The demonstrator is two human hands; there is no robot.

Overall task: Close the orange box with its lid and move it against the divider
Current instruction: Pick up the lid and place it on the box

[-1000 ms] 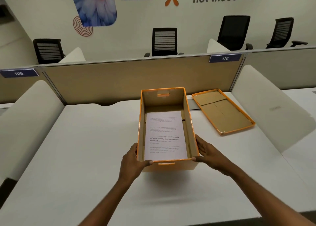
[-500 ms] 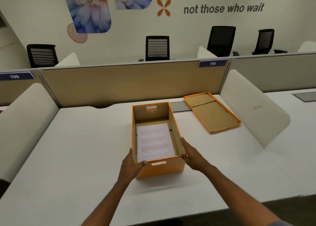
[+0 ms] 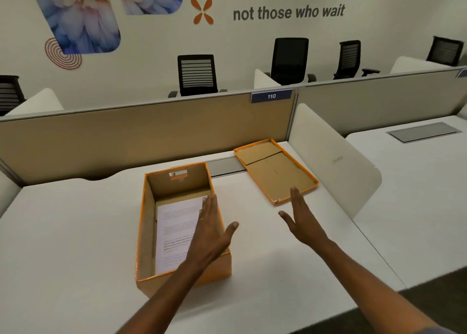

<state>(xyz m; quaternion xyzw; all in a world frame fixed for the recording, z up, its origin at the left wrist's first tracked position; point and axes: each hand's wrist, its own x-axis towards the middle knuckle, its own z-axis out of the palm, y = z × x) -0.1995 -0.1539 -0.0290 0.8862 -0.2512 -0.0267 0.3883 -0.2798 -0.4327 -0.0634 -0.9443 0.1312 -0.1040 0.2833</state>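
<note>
The orange box [image 3: 182, 222] stands open on the white bench [image 3: 75, 232], a printed sheet [image 3: 177, 232] lying flat on its bottom, and it is well apart from the tan divider [image 3: 126, 144] behind it. Its lid [image 3: 275, 169] lies upside down on the bench to the right, with the far corner near the divider. Both hands are empty, fingers stretched flat: the left hand [image 3: 209, 232] hovers over the right wall of the box — if it touches the rim I cannot tell from this angle — and the right hand [image 3: 302, 220] is in the air with its fingertips just beside the near edge of the lid. I judge the step in hand to be the reach for the lid; closing has not begun. The next move calls for gripping the lid by its edges, turning it over so the rim points down, and lining it up square with the box opening before it is pressed on — only then the push toward the divider.
</note>
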